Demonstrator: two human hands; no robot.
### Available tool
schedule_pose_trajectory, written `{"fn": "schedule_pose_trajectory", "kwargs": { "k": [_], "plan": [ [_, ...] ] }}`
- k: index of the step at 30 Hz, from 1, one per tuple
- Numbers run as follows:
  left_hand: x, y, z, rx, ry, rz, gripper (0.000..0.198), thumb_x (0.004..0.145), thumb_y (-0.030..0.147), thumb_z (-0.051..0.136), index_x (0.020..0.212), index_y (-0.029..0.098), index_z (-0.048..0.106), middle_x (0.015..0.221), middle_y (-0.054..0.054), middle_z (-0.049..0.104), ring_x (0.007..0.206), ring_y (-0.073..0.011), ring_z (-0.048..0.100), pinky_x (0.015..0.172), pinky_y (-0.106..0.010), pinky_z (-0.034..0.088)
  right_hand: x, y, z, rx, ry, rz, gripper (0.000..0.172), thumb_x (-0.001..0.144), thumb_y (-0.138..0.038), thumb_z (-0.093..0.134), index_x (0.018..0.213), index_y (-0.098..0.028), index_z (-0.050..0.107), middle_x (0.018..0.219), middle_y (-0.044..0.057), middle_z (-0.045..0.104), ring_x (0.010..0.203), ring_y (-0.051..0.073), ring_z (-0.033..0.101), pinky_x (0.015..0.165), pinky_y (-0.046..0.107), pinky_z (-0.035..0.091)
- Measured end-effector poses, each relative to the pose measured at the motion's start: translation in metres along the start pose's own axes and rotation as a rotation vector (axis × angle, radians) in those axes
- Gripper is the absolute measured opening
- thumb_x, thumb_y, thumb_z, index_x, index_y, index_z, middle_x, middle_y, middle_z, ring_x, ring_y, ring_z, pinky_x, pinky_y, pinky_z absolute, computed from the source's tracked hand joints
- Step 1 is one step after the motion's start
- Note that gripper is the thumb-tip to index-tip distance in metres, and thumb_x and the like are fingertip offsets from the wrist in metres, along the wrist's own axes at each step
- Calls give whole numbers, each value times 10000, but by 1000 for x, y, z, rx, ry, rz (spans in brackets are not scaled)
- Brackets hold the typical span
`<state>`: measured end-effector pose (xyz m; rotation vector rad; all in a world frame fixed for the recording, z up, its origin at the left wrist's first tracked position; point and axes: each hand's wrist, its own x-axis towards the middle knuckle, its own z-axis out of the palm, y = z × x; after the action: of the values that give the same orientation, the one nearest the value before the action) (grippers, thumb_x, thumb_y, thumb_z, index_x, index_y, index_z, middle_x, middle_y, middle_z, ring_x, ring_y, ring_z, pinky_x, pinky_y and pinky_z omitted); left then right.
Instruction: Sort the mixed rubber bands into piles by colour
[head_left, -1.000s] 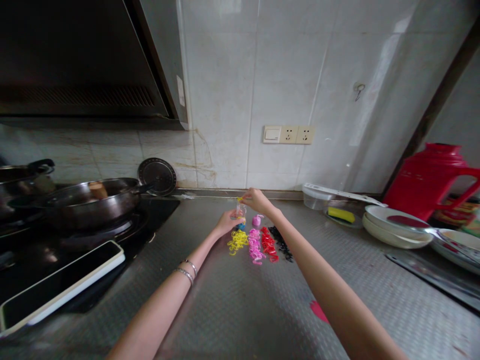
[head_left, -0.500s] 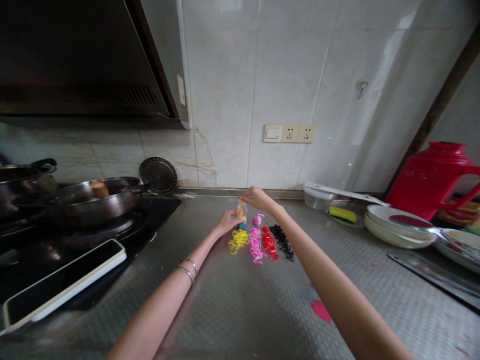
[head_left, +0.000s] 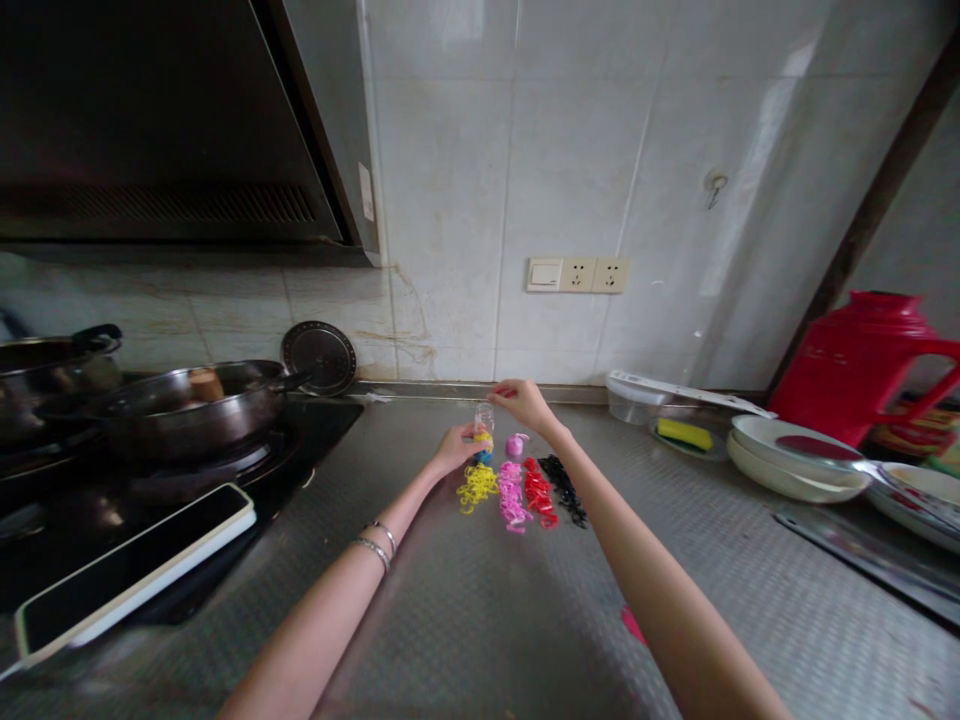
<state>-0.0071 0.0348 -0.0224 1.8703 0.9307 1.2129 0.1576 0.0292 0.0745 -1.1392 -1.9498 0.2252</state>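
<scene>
My left hand (head_left: 454, 450) is closed around a small clear bottle (head_left: 484, 420) standing on the metal counter. Blue and yellow rubber bands lie in its lower part. Just above and right of the bottle's mouth is my right hand (head_left: 523, 402), its fingertips drawn together; anything between them is too small to make out. Loose bands lie sorted by colour in front of the bottle: a yellow pile (head_left: 478, 487), a pink pile (head_left: 513, 495), a red pile (head_left: 539, 493) and a black pile (head_left: 564, 488). A pink cap-like piece (head_left: 514, 444) rests beside the bottle.
On the left are a stove with a steel pan (head_left: 187, 420) and a phone (head_left: 139, 570). To the right stand a clear plastic container (head_left: 630, 400), a yellow sponge (head_left: 684, 434), stacked bowls (head_left: 795, 470) and a red thermos (head_left: 862, 370). A pink spot (head_left: 631, 624) shows beside my right forearm.
My right hand has drawn slightly away from the bottle's mouth. The yellow seen at the mouth earlier no longer shows there. My left hand keeps its hold on the bottle.
</scene>
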Motion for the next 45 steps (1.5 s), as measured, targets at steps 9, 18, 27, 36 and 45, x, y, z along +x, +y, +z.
{"fn": "schedule_pose_trajectory", "kwargs": {
  "k": [9, 18, 27, 36, 45],
  "plan": [
    [7, -2, -5, -21, -39, 23, 402, 548, 355, 693, 839, 84, 635, 812, -95, 654, 733, -170, 581, 693, -287, 443, -27, 15, 38, 62, -61, 145, 327, 586, -375, 625, 813, -140, 649, 763, 36, 643, 665, 149, 571, 581, 219, 421],
    [8, 5, -8, 37, -128, -26, 397, 582, 302, 667, 894, 64, 611, 876, -119, 645, 757, -181, 584, 690, -289, 451, -28, 17, 41, 54, -48, 118, 320, 589, -374, 611, 790, -127, 638, 697, 38, 630, 629, 141, 550, 564, 213, 392],
    [11, 57, -46, 699, -249, -145, 184, 528, 215, 636, 674, 108, 671, 632, -39, 648, 577, -135, 542, 515, -199, 363, -26, 13, 38, -12, -60, 92, 258, 608, -370, 592, 701, -130, 621, 679, 35, 623, 622, 137, 536, 552, 208, 366],
    [-25, 67, -39, 644, -630, -119, 185, 583, 305, 633, 661, 145, 684, 600, -12, 648, 519, -97, 522, 482, -164, 327, -26, 9, 39, 7, -85, 86, 266, 611, -378, 598, 705, -129, 612, 639, 15, 603, 586, 116, 522, 531, 195, 376],
    [-45, 50, -32, 716, -486, -26, 202, 680, 162, 480, 725, 139, 675, 707, -42, 668, 579, -111, 549, 560, -178, 358, -26, 7, 35, 81, -150, 154, 267, 601, -367, 631, 709, -126, 593, 634, 6, 587, 498, 93, 520, 407, 155, 373]
  ]
}}
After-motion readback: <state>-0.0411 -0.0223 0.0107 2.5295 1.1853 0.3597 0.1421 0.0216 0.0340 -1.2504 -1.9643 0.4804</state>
